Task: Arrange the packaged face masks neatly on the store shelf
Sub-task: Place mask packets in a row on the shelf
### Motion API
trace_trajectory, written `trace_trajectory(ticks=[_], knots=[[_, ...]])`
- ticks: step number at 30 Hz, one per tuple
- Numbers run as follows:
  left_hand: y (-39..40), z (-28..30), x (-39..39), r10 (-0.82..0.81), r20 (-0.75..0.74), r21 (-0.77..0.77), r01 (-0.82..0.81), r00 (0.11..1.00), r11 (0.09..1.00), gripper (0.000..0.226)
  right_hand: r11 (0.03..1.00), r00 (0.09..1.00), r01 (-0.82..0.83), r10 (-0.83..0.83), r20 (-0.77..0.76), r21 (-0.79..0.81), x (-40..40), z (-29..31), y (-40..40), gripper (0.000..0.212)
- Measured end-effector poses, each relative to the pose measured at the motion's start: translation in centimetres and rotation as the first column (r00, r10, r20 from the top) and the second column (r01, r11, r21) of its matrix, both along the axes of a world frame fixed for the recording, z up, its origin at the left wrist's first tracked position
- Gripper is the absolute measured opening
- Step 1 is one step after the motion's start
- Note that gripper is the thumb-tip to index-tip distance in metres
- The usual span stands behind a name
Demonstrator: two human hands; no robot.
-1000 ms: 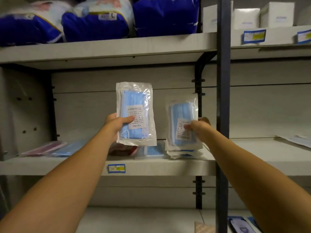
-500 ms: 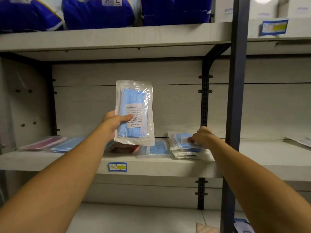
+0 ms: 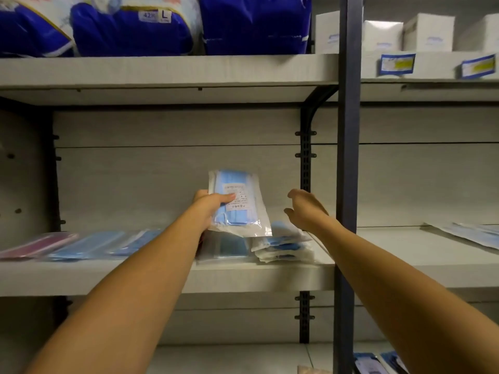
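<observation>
My left hand [image 3: 209,207] grips a clear packet of blue face masks [image 3: 240,205] by its left edge, tilted and held low over the middle shelf [image 3: 162,279]. Just below and to the right lies a stack of mask packets [image 3: 283,245] on that shelf. My right hand [image 3: 305,209] hovers above the stack, fingers loosely spread, holding nothing. A darker packet [image 3: 229,247] lies flat under the held one. More blue packets [image 3: 100,244] and a pink packet [image 3: 35,245] lie flat along the shelf's left part.
A dark metal upright [image 3: 348,168] stands right of my right hand. Blue bulky bags [image 3: 129,28] and white boxes [image 3: 429,31] fill the top shelf. Another flat mask packet [image 3: 472,234] lies on the right bay's shelf. Dark packets [image 3: 378,364] sit on the bottom shelf.
My right hand let go of its packet on the stack and lifted off, open. My left hand lowered its packet toward the shelf and tilted it.
</observation>
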State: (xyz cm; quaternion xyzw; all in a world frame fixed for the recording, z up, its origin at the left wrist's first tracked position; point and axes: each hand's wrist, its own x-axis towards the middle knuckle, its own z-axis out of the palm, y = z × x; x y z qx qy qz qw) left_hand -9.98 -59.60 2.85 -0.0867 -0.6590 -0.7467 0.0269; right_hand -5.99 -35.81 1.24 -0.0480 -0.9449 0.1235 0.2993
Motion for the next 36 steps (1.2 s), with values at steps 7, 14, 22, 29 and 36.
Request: trace_trajectory(ticks=[7,14,22,29,36], knots=[[5.3,-1.3,0.0,-0.053,0.051,-0.106,0.058,0.997,0.993,0.053,0.994,1.0,0.001,0.001,-0.015,0.113,1.3,1.8,-0.2,0.035],[9.1,-1.8,0.7,-0.036,0.094,-0.523,0.08,0.995,0.849,0.074,0.991,1.0,-0.014,0.011,0.025,0.135,2.7,2.1,0.2,0.041],[9.6,-2.6,0.3,-0.001,-0.037,-0.714,-0.026,0.999,0.7,0.077,0.999,0.996,-0.027,0.025,0.081,0.029,3.5,0.9,0.1,0.04],[5.2,-1.5,1.8,0.024,-0.361,-0.875,-0.347,0.932,0.338,0.031,0.996,0.988,-0.069,0.061,0.144,0.051,4.2,0.5,0.3,0.036],[0.6,-2.0,5.0,-0.001,-0.42,-0.908,-0.42,0.908,0.015,0.034,0.984,0.971,-0.136,0.11,0.211,0.111,5.1,-0.3,0.0,0.036]])
